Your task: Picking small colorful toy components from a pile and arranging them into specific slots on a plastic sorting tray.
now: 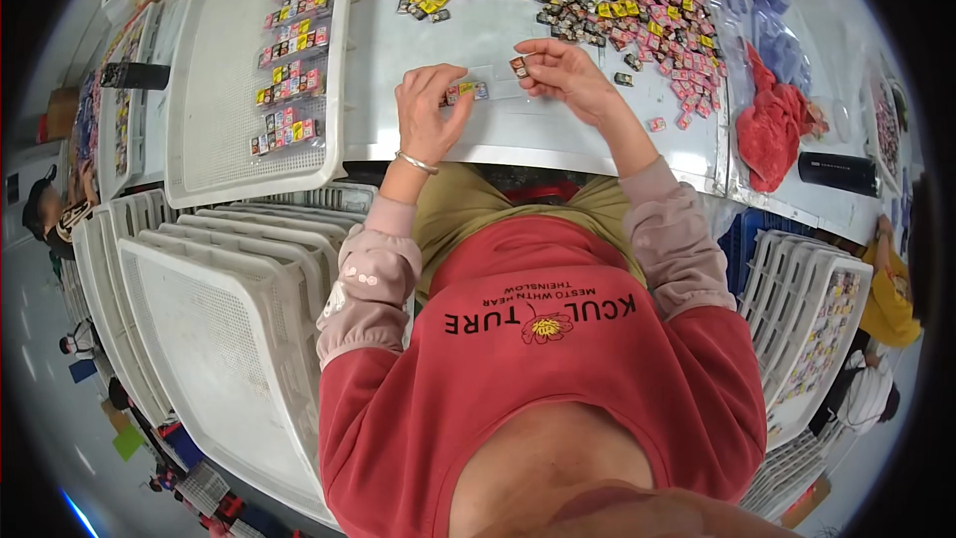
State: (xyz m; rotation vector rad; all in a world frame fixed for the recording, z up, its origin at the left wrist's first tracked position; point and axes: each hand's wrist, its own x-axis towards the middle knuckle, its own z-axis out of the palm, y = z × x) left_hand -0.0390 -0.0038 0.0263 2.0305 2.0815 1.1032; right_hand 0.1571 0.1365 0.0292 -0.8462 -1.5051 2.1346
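Note:
My left hand (426, 112) pinches one end of a clear plastic sleeve (506, 85) just above the white table (383, 130). A few small coloured pieces (466, 91), yellow and pink among them, lie in a row by its fingers, seemingly inside the sleeve. Between thumb and fingertips, my right hand (573, 80) grips one small dark red rectangular piece (519, 68) at the sleeve's other end. A large heap of similar small pieces (617, 10), in pink, yellow and black, spreads across the far side of the table.
A white perforated tray (214, 90) on the left carries filled clear packs (289, 130). Red cloth (767, 120) and a black box-like object (838, 173) lie at the right. Stacked white trays (219, 309) flank me, with more trays (812, 329) at right. Other people (891, 299) work nearby.

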